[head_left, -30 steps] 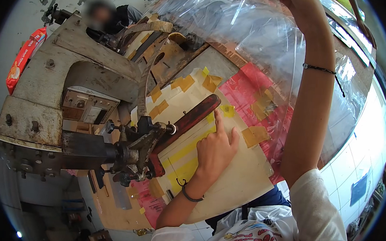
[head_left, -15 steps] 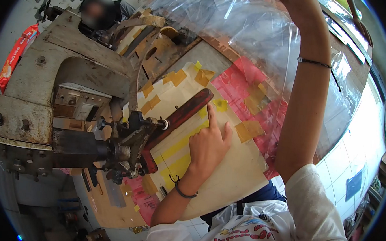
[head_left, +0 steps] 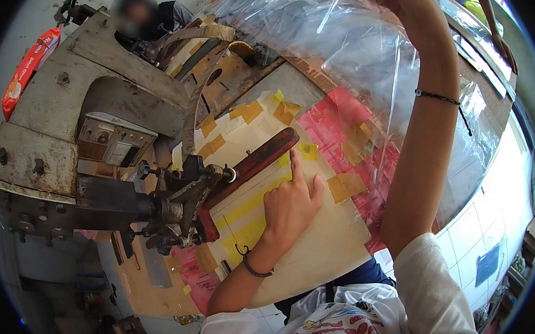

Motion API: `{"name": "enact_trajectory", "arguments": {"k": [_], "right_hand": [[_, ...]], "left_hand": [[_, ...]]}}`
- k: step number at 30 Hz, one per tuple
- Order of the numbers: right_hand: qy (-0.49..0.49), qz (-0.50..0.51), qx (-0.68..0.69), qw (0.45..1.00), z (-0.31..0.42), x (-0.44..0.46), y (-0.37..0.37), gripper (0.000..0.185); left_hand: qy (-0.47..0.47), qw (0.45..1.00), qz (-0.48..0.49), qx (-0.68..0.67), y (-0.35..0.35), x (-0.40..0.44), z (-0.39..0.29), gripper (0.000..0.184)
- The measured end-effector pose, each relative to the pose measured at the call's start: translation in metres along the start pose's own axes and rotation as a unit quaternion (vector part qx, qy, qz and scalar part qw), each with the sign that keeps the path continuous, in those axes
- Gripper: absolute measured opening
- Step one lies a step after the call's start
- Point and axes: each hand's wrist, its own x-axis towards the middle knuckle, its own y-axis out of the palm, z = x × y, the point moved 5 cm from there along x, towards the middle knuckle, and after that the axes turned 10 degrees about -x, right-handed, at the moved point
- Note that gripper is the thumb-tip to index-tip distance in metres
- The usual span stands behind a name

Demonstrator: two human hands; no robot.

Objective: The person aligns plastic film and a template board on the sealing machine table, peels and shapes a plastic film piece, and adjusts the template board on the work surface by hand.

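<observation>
I'm watching a person in a white shirt (head_left: 356, 319). Their left hand (head_left: 289, 205) is half curled, one finger poking out and the thumb apart. I see nothing held in that grip. The fingertip is right by the free end of the red bar (head_left: 255, 166) and looks to touch its edge. The bar sticks out over a pale board (head_left: 323, 250); I can't tell if it presses down. Around the bar, yellow tape (head_left: 245, 214) and brown tape (head_left: 346, 185) are already stuck on. A clamp (head_left: 182, 201) sits at its other end. Past the free end lies a pink sheet (head_left: 326, 112), then crumply plastic (head_left: 361, 44). The tape looks done; the plastic is not flat, and I can't tell how much work is left. The right hand (head_left: 411, 13) is up there too, far from the bar, partly cut off, so I can't tell how open that grip is or what it has. Beyond the clamp end stand a big machine (head_left: 35, 153), a red packet (head_left: 31, 70) and another person (head_left: 163, 23).
</observation>
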Motion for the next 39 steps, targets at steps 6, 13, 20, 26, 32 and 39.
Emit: {"name": "enact_trajectory", "arguments": {"k": [6, 13, 20, 26, 32, 39], "right_hand": [[0.003, -0.001, 0.004, 1.0, 0.0, 0.0, 0.001, 0.033], [-0.017, 0.023, 0.011, 1.0, -0.008, 0.004, 0.0, 0.033], [-0.022, 0.019, 0.007, 1.0, -0.005, 0.001, 0.001, 0.033], [-0.022, 0.03, 0.019, 0.999, -0.009, 0.004, 0.002, 0.032], [-0.007, 0.023, 0.0, 1.0, -0.008, 0.005, 0.002, 0.032], [0.0, 0.024, -0.016, 1.0, -0.009, 0.006, 0.0, 0.033]], "left_hand": [[0.022, 0.999, -0.023, 0.01, 0.001, 0.001, 0.0, 0.078], [0.014, 1.0, -0.016, 0.0, 0.001, -0.001, 0.001, 0.08], [0.017, 1.0, -0.017, 0.005, 0.0, -0.003, 0.0, 0.081], [0.019, 1.0, -0.02, 0.009, 0.0, -0.003, 0.0, 0.081], [0.021, 0.999, -0.023, 0.012, 0.002, -0.003, 0.0, 0.081], [0.017, 1.0, -0.02, 0.015, 0.001, -0.003, 0.0, 0.081]]}}
